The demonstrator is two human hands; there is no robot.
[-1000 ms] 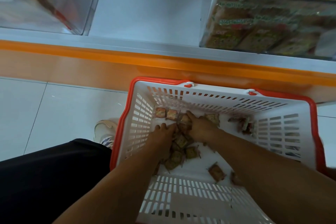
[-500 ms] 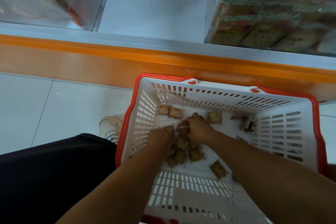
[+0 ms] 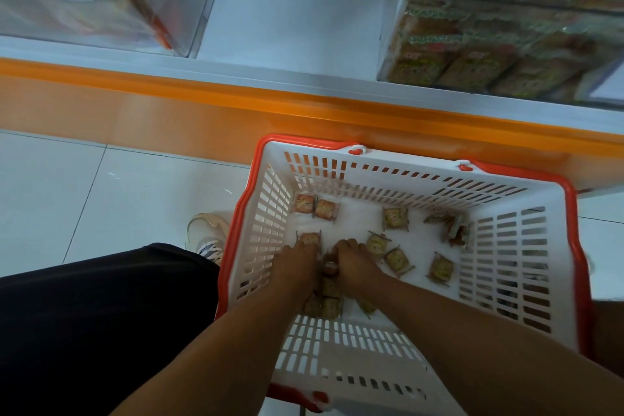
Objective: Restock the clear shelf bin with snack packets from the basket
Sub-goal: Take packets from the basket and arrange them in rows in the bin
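A white slotted basket [image 3: 506, 267] with an orange rim stands on the floor against the shelf base. Several small square snack packets [image 3: 395, 218] lie scattered on its bottom. My left hand [image 3: 297, 262] and my right hand [image 3: 353, 262] are side by side low in the basket, knuckles up, fingers curled around a clump of packets [image 3: 331, 290] between and under them. Above, a clear shelf bin [image 3: 513, 30] at the right holds stacked snack packets.
Another clear bin [image 3: 84, 0] with packaged goods stands at the upper left, with bare white shelf [image 3: 297, 10] between the two bins. An orange shelf base [image 3: 202, 115] runs across. My dark-clothed leg [image 3: 101, 321] and a shoe [image 3: 206, 233] are left of the basket on white tiles.
Both hands drew back toward me and closed together on a clump of packets. Packets they covered earlier now lie exposed on the basket floor. The camera shifted, so the basket sits further right in view.
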